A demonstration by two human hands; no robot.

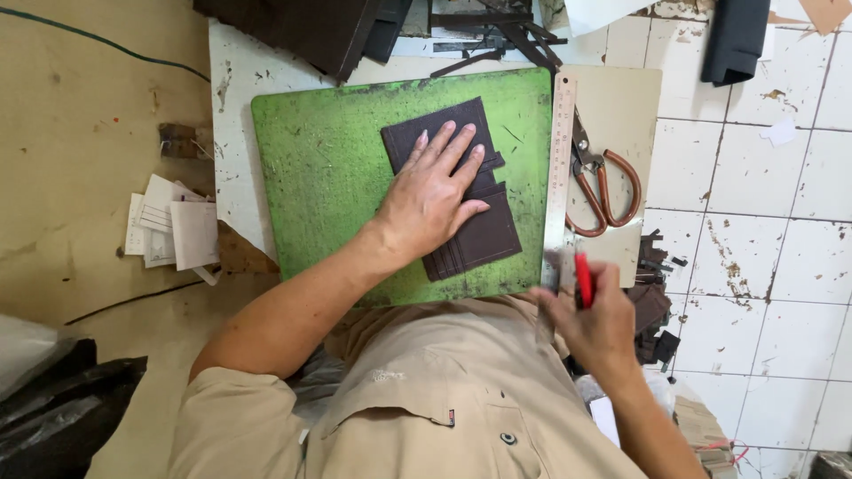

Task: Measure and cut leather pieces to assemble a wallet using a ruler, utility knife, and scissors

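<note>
Left hand (432, 197) spread flat, I pin the brown leather wallet piece (484, 235) to the green mat (319, 177). My right hand (593, 324) pinches a red knife (583, 279). Leather looks thin, floppy, so press mid-panel.

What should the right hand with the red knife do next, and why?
Probably bring the red-handled knife over to the dark leather piece. The left hand presses it flat on the green mat, while the right hand holds the knife off the mat, by the steel ruler.
</note>
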